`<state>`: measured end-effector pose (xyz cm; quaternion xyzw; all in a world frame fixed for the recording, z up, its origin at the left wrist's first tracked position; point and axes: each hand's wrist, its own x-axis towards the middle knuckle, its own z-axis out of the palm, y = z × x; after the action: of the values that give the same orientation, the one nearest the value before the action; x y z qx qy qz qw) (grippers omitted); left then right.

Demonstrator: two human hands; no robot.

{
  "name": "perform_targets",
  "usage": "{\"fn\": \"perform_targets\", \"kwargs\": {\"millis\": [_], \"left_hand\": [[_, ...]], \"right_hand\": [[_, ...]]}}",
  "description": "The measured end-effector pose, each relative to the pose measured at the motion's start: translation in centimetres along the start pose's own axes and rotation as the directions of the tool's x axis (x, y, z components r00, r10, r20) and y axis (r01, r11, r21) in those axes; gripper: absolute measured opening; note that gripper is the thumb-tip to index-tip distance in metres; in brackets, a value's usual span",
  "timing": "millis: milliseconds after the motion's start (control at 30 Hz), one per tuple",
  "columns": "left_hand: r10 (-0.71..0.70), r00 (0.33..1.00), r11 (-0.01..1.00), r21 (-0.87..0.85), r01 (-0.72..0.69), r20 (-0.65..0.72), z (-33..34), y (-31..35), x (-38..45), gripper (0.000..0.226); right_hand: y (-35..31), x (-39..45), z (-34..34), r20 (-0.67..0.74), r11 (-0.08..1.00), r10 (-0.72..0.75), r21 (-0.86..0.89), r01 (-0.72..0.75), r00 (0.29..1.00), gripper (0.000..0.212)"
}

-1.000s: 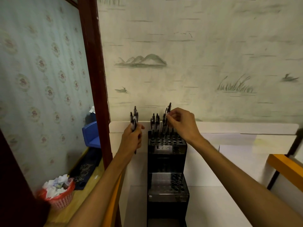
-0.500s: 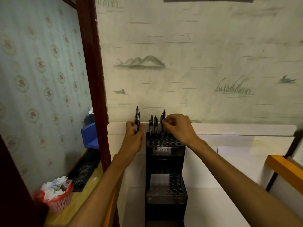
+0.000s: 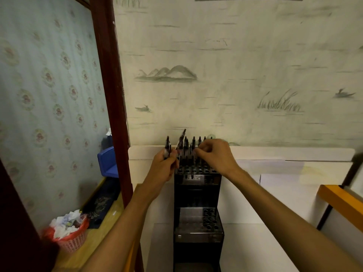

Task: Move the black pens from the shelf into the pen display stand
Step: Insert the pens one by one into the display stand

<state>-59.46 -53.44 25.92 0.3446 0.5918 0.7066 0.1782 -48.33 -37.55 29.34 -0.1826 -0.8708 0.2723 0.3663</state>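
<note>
A tall black stepped pen display stand (image 3: 197, 193) stands against the white shelf back. Several black pens (image 3: 193, 146) stand upright in the holes of its top tier. My left hand (image 3: 164, 166) is just left of the top tier and grips a few black pens (image 3: 168, 147), one of them leaning right. My right hand (image 3: 217, 156) hovers over the top tier with its fingers curled down among the standing pens; whether it pinches one is hidden. The lower tier (image 3: 198, 224) shows empty holes.
A white shelf surface (image 3: 275, 193) spreads right of the stand, with an orange-edged board (image 3: 341, 203) at far right. A dark red door frame (image 3: 112, 95) rises on the left. Beyond it lie a blue box (image 3: 108, 161) and a red basket of crumpled paper (image 3: 68, 234).
My right hand has come down from a raised pen to the top tier, where more pens now stand. My left hand has shifted right, closer to the stand, one pen tilting.
</note>
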Motion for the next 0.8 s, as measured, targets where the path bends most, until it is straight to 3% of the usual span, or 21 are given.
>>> {"fn": "perform_targets", "kwargs": {"millis": [233,400,500,633,800], "left_hand": [[0.027,0.999,0.999,0.025,-0.028,0.044,1.0,0.4,-0.3,0.032],[0.048,0.995,0.997,0.053,-0.053,0.087,1.6,0.5,-0.4,0.029],[0.058,0.998,0.987,0.148,-0.063,0.039,1.4,0.6,-0.1,0.036],[0.106,0.989,0.968,0.238,-0.079,-0.105,0.5,0.1,0.3,0.03],[0.137,0.972,0.931,0.361,-0.059,-0.193,-0.5,-0.1,0.6,0.012]], "right_hand": [[-1.5,0.0,-1.4,0.178,0.889,0.006,0.45,-0.087,0.984,0.018],[-1.9,-0.2,-1.5,0.207,0.806,-0.002,0.58,-0.121,0.978,0.007],[-1.9,0.1,-1.6,0.197,0.735,0.053,0.656,-0.172,0.979,0.008],[-1.2,1.0,-2.4,0.092,0.729,0.114,0.669,-0.146,0.989,0.004],[0.2,1.5,-2.6,-0.063,0.918,0.078,0.394,-0.047,0.995,0.005]]}}
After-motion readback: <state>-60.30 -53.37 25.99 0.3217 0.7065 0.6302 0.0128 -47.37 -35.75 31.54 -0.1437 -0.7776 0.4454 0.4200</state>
